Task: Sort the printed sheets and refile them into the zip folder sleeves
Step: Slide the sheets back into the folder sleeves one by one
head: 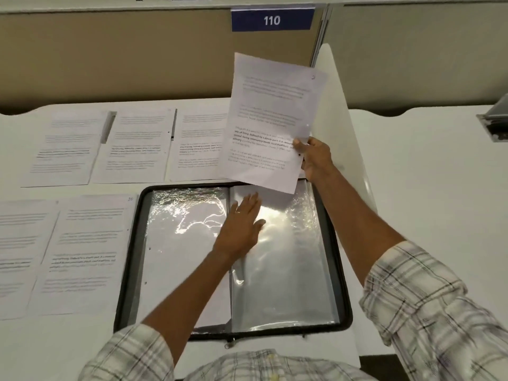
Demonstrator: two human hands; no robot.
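Paper looks light, floppy: my right hand (313, 156) pinches the sheet's (269, 119) edge above the folder (128, 257); left hand (242, 224) flat on its slick sleeve (288, 270).

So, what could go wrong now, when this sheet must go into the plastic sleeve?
1. The right hand pinches the sheet by one edge only, so its free corner may bend or catch at the mouth of the sleeve.
2. The left hand lies flat on the sleeve, which may keep it closed rather than open.
3. The sheets on the desk look alike, so this one may be filed out of order.
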